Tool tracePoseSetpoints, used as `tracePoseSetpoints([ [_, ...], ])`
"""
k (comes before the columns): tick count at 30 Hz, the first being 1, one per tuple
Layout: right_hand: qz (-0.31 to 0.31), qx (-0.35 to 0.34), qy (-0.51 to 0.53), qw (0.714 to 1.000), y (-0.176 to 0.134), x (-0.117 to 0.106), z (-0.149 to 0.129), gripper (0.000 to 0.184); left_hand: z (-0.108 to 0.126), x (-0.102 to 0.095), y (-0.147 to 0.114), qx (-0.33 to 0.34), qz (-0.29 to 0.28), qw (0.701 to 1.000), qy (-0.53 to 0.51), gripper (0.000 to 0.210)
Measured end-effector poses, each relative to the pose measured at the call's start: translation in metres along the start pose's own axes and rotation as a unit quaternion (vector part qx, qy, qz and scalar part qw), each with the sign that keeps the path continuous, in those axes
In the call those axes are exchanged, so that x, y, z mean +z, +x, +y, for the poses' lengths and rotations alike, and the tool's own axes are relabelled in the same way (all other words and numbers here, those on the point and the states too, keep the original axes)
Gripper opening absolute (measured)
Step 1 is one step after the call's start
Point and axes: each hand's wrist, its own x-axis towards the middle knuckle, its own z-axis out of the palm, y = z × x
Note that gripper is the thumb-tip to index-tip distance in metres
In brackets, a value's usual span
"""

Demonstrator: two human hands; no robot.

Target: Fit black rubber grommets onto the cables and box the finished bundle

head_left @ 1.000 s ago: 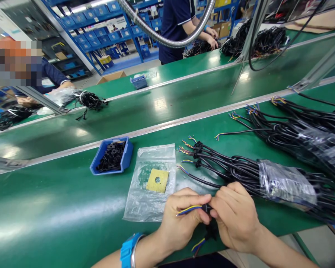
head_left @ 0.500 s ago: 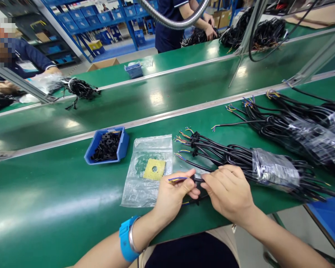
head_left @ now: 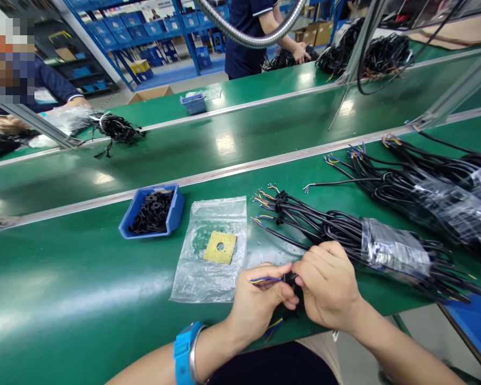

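My left hand (head_left: 256, 302) pinches the end of a black cable, whose blue and yellow wires (head_left: 266, 279) stick out across the palm. A small black grommet (head_left: 289, 278) sits around that cable, between the fingertips of both hands. My right hand (head_left: 328, 286) is closed on the cable from the other side, its thumb and fingers pressed against the grommet. Below my hands, another cable end with coloured wires (head_left: 276, 324) shows in part. Just beyond lies a bundle of black cables (head_left: 336, 222), several with black grommets (head_left: 280, 200) near their stripped ends.
A blue bin (head_left: 176, 214) of small black parts stands to the left. A yellow sponge (head_left: 226, 254) with a hole lies on a clear plastic bag (head_left: 184, 283). More wrapped cables (head_left: 444, 192) lie at right. Two co-workers handle cables across the green bench (head_left: 84, 283).
My left hand has shifted right and slightly nearer to me, closing the gap to my right hand. The grommet now shows between both hands' fingertips.
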Motion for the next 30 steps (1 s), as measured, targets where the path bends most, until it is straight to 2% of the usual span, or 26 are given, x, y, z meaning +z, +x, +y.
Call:
tracePoseSetpoints([
  [4, -0.009, -0.014, -0.006, 1.000, -0.0020, 0.0021, 0.0005, 0.019, 0.0014, -0.0024, 0.0005, 0.068, 0.006, 0.997, 0.024, 0.024],
  [9, -0.002, -0.008, 0.008, 1.000, -0.0025, 0.0035, -0.0002, 0.022, 0.0015, -0.0036, 0.0005, 0.052, -0.018, 0.997, 0.053, 0.028],
  [19, -0.019, -0.027, 0.000, 0.999, -0.0009, 0.0015, 0.0000, 0.025, -0.0046, 0.0001, -0.0013, 0.070, -0.003, 0.995, 0.068, 0.032],
  [27, -0.050, -0.046, 0.012, 0.998, -0.0013, 0.0018, 0.0012, 0.023, 0.0010, -0.0005, 0.0011, 0.166, -0.004, 0.969, 0.182, 0.040],
  [30, -0.053, -0.040, 0.014, 0.998, -0.0027, 0.0015, 0.0007, 0.022, 0.0042, -0.0035, 0.0041, 0.171, -0.011, 0.968, 0.185, 0.042],
])
